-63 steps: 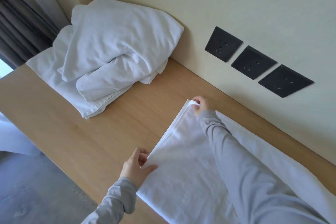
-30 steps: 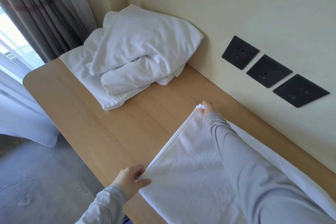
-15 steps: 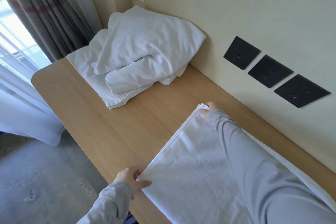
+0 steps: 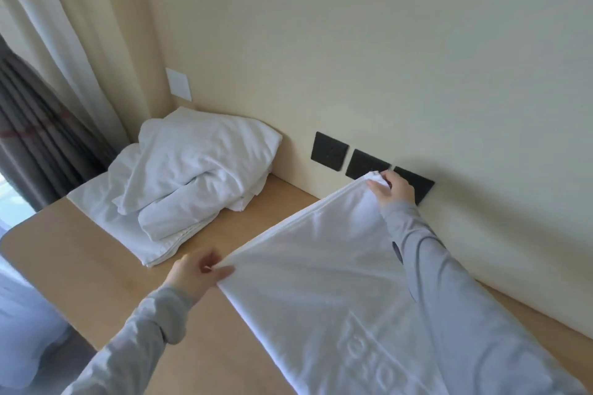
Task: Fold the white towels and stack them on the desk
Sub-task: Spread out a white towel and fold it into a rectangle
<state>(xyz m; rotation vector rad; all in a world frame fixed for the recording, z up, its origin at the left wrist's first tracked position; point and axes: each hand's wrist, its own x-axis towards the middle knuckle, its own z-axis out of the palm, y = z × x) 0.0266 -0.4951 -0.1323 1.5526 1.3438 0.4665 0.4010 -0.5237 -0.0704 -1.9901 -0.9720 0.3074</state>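
We are mid-fold on one towel (image 4: 321,282). Our left hand (image 4: 195,276) pinches its near corner and our right hand (image 4: 390,189) pinches the far corner at about 1 o'clock, lifting that edge off the desk (image 4: 96,266). At 11 o'clock a heap (image 4: 199,170) of towels lies rumpled. We judge the task early: no neat stack shows yet.

We see one white towel (image 4: 324,269) lifted taut by two corners above the desk (image 4: 80,263) near its right end, embossed lettering showing on its lower part, and a rumpled heap of white towels (image 4: 192,176) in the desk's far left corner.
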